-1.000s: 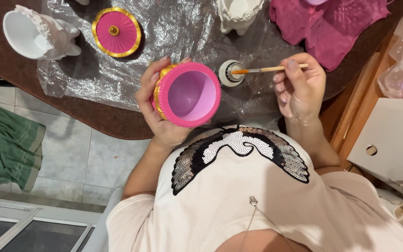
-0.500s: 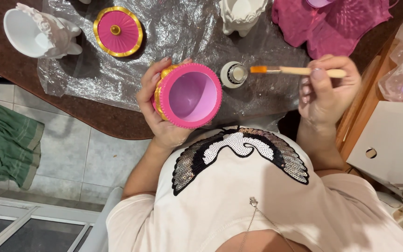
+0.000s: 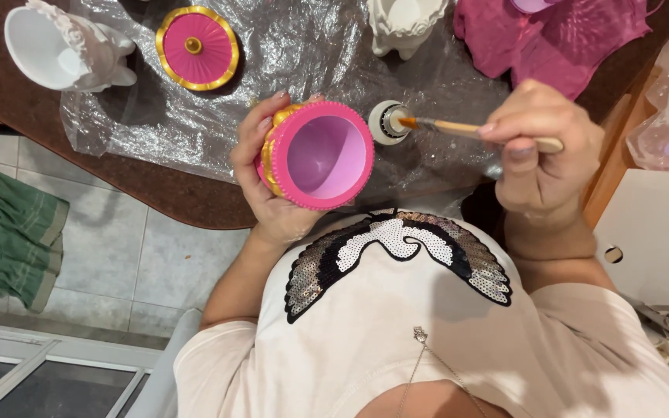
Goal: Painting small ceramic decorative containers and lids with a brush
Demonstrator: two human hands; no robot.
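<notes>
Leftward came the brush, its tip at the paint bottle.

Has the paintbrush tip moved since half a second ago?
Yes. The paintbrush tip has moved left, back onto the small paint bottle, which stayed put on the plastic sheet.

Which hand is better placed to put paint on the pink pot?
The right hand. It holds the brush, whose tip is at the small paint jar beside the pot. The left hand is occupied gripping the pot.
</notes>
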